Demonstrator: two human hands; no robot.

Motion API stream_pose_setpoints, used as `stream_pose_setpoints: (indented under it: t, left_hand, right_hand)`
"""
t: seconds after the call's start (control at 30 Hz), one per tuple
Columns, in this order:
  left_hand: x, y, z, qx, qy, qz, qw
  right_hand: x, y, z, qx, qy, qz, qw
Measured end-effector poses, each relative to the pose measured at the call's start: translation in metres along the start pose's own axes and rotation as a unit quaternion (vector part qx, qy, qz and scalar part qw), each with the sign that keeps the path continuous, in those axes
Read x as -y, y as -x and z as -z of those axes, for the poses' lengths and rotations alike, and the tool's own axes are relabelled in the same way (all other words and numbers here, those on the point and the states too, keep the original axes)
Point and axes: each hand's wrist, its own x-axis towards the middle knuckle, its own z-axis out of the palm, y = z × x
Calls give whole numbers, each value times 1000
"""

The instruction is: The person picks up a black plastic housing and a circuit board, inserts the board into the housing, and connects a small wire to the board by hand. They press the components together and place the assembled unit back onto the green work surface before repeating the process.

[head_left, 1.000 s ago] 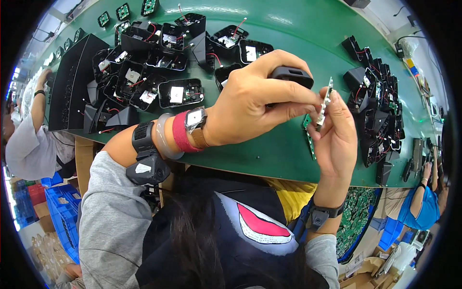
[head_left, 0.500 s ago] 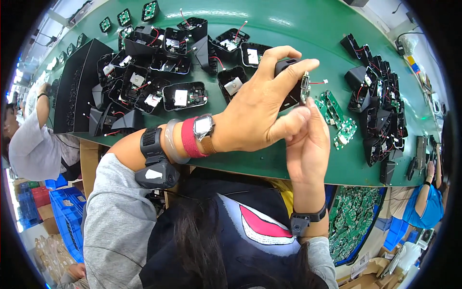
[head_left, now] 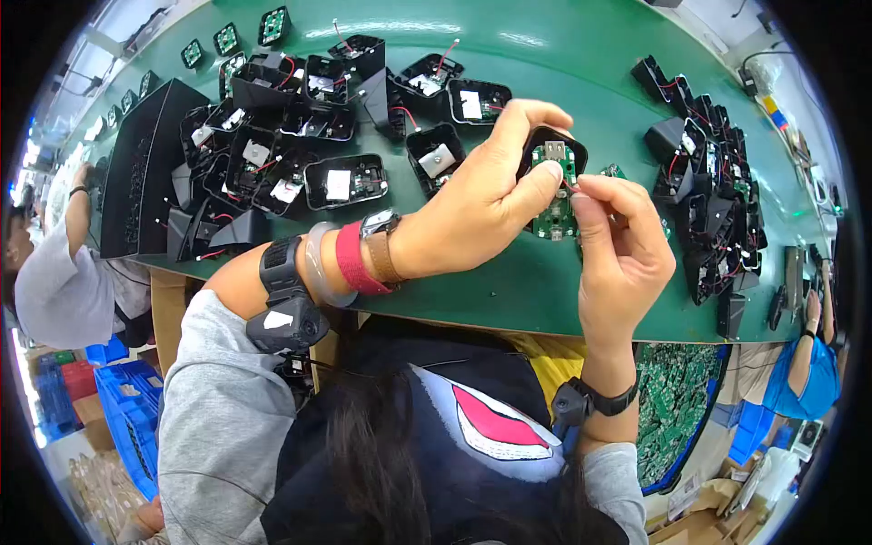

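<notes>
My left hand [head_left: 472, 213] is closed around a small black plastic housing [head_left: 538, 138], its thumb pressed on a green circuit board [head_left: 552, 220] at the housing's open face. A metal socket shows at the board's top end. From the right, my right hand [head_left: 627, 245] pinches with thumb and forefinger at the board's edge, where a bit of thin red wire [head_left: 569, 185] shows. The wire's tip is hidden by the fingers. Behind the right hand, loose green circuit boards [head_left: 613, 171] on the table are mostly covered.
Many open black housings [head_left: 347, 182] with red wires crowd the green table [head_left: 436, 295] at left, beside a large black box [head_left: 136, 173]. More housings [head_left: 718, 182] stand in rows at right. A bin of circuit boards [head_left: 672, 409] sits below the edge. Other people work at both sides.
The housing has turned so the board's face shows. My right hand has shifted from under it to its right side, fingers now pinched at the wire.
</notes>
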Motion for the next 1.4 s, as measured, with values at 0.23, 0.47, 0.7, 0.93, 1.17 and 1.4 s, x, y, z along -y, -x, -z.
stream_pose_setpoints:
  t: [0.23, 0.47, 0.7, 0.93, 1.17, 1.4]
  left_hand:
    - [-7, -5, -2, 42, 50, 43, 997]
    - [-4, 0, -3, 111, 6, 2, 994]
    - [-17, 0, -1, 106, 106, 149, 977]
    - [-3, 8, -15, 69, 3, 34, 997]
    - [-6, 9, -14, 36, -102, -49, 993]
    - [-10, 10, -14, 25, -132, -52, 990]
  right_hand:
    - [10, -5, -8, -65, -226, -127, 964]
    - [-1, -11, -17, -140, -112, -32, 983]
    - [5, -2, 1, -96, -131, -105, 981]
    - [4, 0, 9, -28, 132, 37, 990]
    - [7, 0, 9, -24, 117, -3, 993]
    - [11, 3, 8, -25, 91, -3, 996]
